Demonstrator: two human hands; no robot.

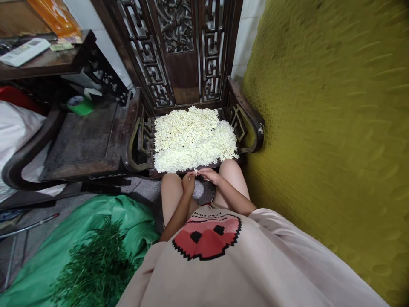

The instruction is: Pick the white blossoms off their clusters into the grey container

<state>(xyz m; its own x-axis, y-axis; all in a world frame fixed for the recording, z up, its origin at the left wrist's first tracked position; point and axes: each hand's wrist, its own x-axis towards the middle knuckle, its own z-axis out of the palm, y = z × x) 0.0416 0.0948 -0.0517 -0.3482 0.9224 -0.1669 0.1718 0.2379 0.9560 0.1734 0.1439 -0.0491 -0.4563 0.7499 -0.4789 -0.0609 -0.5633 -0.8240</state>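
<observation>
Hands meet just above the knees, at the near edge of the flower heap. Left hand (188, 181) is curled, fingertips pinched on a small white flower (195, 172); right hand (209, 175) reaches in from the right, fingers closed lightly on the same bit. How much of it each hand has cannot be made out at this size.

Flowers (193, 138) lie in a thick white layer across the seat of a carved dark chair (252, 123), filling it from armrest to armrest and up to the fretwork back. The near rim of the heap nearly touches the knees, so little room shows between hands and pile.

On the right a yellow-green wall (326, 128) stands close beside the chair arm and the person's right side. On the left a second dark chair (83, 136) sits beside the first, its seat bare. Near left, a green sheet (105, 213) on the floor carries a pile of stems (96, 264), close by the left knee.
</observation>
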